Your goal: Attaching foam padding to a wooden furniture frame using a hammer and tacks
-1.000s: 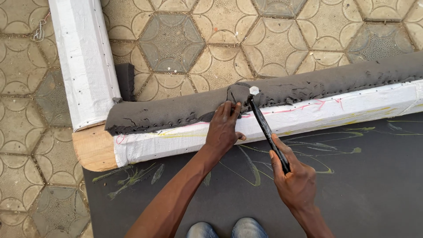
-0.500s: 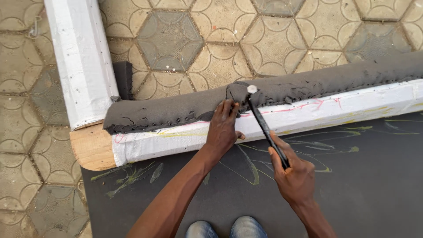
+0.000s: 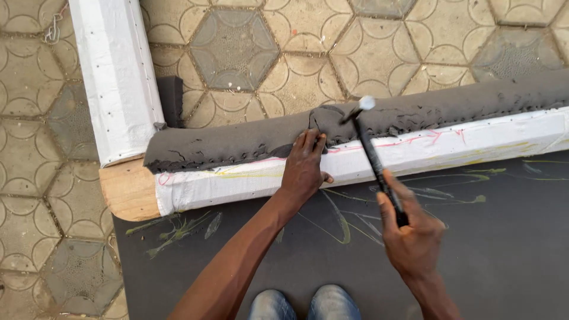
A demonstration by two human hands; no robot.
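Observation:
My left hand (image 3: pixel 306 166) presses its fingertips on the edge of a dark grey fabric strip (image 3: pixel 237 139) that lies along a white-wrapped wooden rail (image 3: pixel 450 148). My right hand (image 3: pixel 409 234) grips the black handle of a small hammer (image 3: pixel 372 155). The hammer's metal head (image 3: pixel 365 104) is raised just above the fabric, a little right of my left fingers. Whether a nail or tack sits under my fingertips cannot be made out.
A second white-wrapped rail (image 3: pixel 118 77) meets the first at a bare wooden corner (image 3: pixel 127 189) on the left. A dark grey sheet (image 3: pixel 498 261) with yellowish glue streaks fills the frame. Hexagonal paving (image 3: pixel 284 47) lies beyond. My shoes (image 3: pixel 305 303) show at the bottom.
The hammer head has lifted slightly and shifted right off the fabric. My left hand stays pressed on the fabric edge.

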